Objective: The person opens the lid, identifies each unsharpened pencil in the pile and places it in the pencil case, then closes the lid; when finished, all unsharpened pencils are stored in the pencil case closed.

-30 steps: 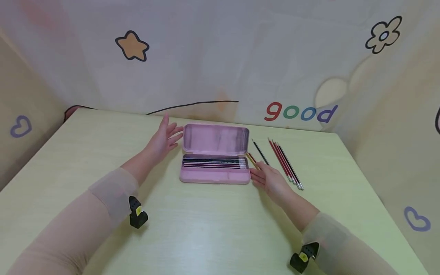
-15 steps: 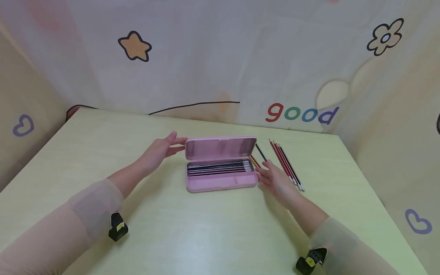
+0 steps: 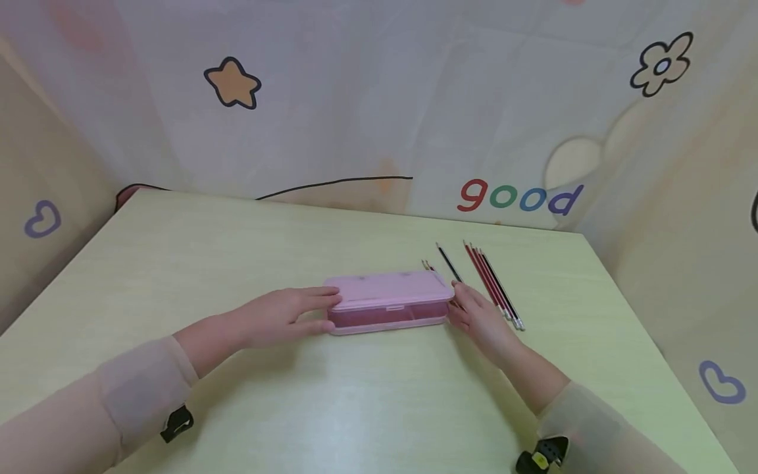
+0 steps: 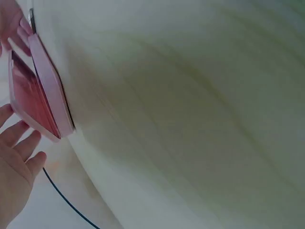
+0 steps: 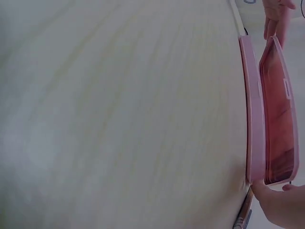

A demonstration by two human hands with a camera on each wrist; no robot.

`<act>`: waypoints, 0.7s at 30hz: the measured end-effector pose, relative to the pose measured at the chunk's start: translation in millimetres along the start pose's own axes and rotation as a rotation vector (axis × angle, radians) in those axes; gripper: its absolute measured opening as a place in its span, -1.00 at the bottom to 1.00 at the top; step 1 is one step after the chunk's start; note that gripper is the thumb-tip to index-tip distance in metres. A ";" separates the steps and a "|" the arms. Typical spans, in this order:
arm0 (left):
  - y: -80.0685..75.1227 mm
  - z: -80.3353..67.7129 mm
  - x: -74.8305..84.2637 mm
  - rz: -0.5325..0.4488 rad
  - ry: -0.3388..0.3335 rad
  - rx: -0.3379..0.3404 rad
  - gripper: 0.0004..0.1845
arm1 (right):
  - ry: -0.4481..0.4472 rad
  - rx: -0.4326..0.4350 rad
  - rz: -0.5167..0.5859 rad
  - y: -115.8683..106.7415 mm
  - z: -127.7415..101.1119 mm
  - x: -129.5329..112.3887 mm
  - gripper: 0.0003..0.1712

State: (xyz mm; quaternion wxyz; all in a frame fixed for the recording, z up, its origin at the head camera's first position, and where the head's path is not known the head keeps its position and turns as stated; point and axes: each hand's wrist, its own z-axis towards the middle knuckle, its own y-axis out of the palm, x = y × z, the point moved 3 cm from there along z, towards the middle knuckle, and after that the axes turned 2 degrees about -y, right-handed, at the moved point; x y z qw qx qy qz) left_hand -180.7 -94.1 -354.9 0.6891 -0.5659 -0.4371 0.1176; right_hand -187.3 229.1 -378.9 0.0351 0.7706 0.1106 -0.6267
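A pink pencil case (image 3: 385, 289) stands on the table with its lid tilted low over the base, a gap showing along the front. Whatever lies inside is hidden in the head view. At the case's left end, my left hand (image 3: 263, 321) touches the lid (image 4: 35, 102) with nearly straight fingers, its thumb by the front corner. My right hand (image 3: 482, 326) rests against the right end of the case, fingers beside the base (image 5: 255, 114).
Right of the case lies a row of red and dark pencils (image 3: 493, 283). One dark pencil (image 3: 449, 261) lies apart, nearer the case. Several pencil tips (image 3: 428, 264) show behind its right end. A patterned curtain (image 3: 355, 99) hangs behind the table (image 3: 237, 230).
The case's lid has swung from upright down toward the base, with my left hand coming forward alongside it. The case has shifted slightly right and nearer; my right hand stays at its right end.
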 end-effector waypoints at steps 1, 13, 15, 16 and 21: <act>1.9 -0.4 2.0 0.056 0.010 -0.028 -0.25 | -0.020 -0.010 -0.089 -0.5 -1.2 -0.5 -0.29; 14.5 13.5 -9.4 0.410 -0.036 -0.051 -0.18 | -0.193 -0.089 -0.781 6.8 6.3 -5.5 -0.30; 14.6 15.2 -11.4 0.408 -0.063 -0.048 -0.19 | -0.225 -0.099 -0.881 10.8 8.2 -6.3 -0.28; 14.4 15.7 -11.4 0.400 -0.073 -0.048 -0.19 | -0.234 -0.105 -0.925 13.0 8.7 -7.0 -0.26; 14.1 14.7 -9.3 0.380 -0.111 -0.050 -0.18 | -0.223 -0.133 -1.072 21.6 9.6 -10.8 -0.18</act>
